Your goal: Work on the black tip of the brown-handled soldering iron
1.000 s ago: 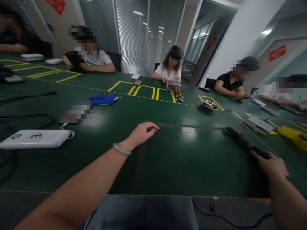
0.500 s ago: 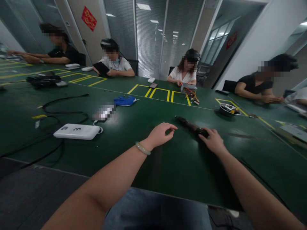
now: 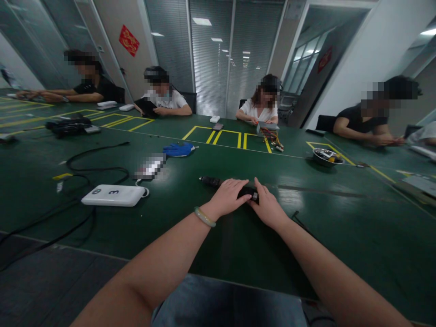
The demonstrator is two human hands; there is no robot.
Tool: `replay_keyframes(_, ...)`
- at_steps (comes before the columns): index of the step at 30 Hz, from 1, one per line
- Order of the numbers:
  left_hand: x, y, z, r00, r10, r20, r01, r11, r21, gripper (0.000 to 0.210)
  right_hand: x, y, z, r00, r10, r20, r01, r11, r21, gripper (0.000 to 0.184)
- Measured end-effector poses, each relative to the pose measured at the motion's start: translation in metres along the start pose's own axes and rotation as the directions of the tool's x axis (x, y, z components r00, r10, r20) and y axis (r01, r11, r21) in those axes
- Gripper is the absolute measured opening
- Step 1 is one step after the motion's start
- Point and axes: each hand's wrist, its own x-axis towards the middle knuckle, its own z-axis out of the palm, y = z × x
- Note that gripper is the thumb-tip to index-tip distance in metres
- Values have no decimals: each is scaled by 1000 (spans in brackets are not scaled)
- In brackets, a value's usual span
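Observation:
A long black tool that looks like an electric screwdriver [image 3: 211,182] lies on the green table in front of me, its tip pointing left. My left hand [image 3: 229,194] is wrapped over its middle, fingers on the far side and thumb on the near side, and hides part of the body. At the rear end, my right hand [image 3: 266,205] has the tool between its thumb and fingers. Both hands are close together, almost touching. A pale bangle [image 3: 205,217] circles my left wrist.
A white power bank [image 3: 114,195] is cabled to a blurred phone [image 3: 151,166]. Beyond lies a blue glove [image 3: 179,149]. Black cables [image 3: 97,169] run across the left side. A metal bowl of small parts [image 3: 327,157] stands right. Co-workers sit along the far side, one at a metal box with wires [image 3: 267,129].
The screwdriver has moved left with my right hand. My left hand, earlier free beside it with curled fingers, now lies around its middle.

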Motion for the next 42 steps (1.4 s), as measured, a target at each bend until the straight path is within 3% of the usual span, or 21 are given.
replay_keyframes(2,0,-1,1,999,10,31,-11,1000,29,52,-8,16,-19,995,96,26,-95,994,-48,66)
replay_keyframes(4,0,-2,0,998,11,54,-13,999,41,52,-18,37,-42,959,241,146,-221,965,-141,58)
replay_keyframes(8,1,-3,0,997,-10,72,7,1000,31,54,-34,77,-76,787,433,439,-329,897,-295,61)
replay_keyframes(11,2,-3,0,998,-19,62,19,1000,12,51,-39,89,-80,689,382,616,-388,912,-131,59)
replay_keyframes(14,2,-4,-3,996,-20,84,21,1000,-3,47,-42,89,-76,597,270,755,-489,869,76,57)
replay_keyframes(18,0,-7,-7,993,8,118,-8,1000,-3,46,-48,81,-79,525,141,840,-560,800,216,58)
replay_keyframes(20,0,-8,-8,992,15,123,-16,1000,7,45,-53,74,-83,538,86,838,-578,761,293,57)
replay_keyframes(24,1,-6,-7,993,4,114,-7,1000,26,45,-61,56,-82,622,28,783,-589,674,445,53)
replay_keyframes(26,2,-4,-6,995,-6,103,3,999,34,45,-62,50,-74,686,48,726,-563,667,488,53)
replay_keyframes(29,2,-3,-6,994,-17,104,14,999,38,45,-58,49,-61,793,110,599,-477,722,500,49)
replay_keyframes(32,2,-4,-7,993,-14,121,9,999,43,45,-49,55,-50,849,172,499,-460,706,539,43)
replay_keyframes(36,3,-8,-11,989,-7,148,-2,998,59,44,-45,47,-36,869,225,440,-491,500,714,46)
replay_keyframes(39,3,-12,-13,988,-2,155,-7,998,59,42,-48,24,-22,897,257,360,-428,298,853,46)
replay_keyframes(42,2,-14,-14,989,-10,145,1,998,56,40,-44,3,-7,914,278,297,-358,205,911,44)
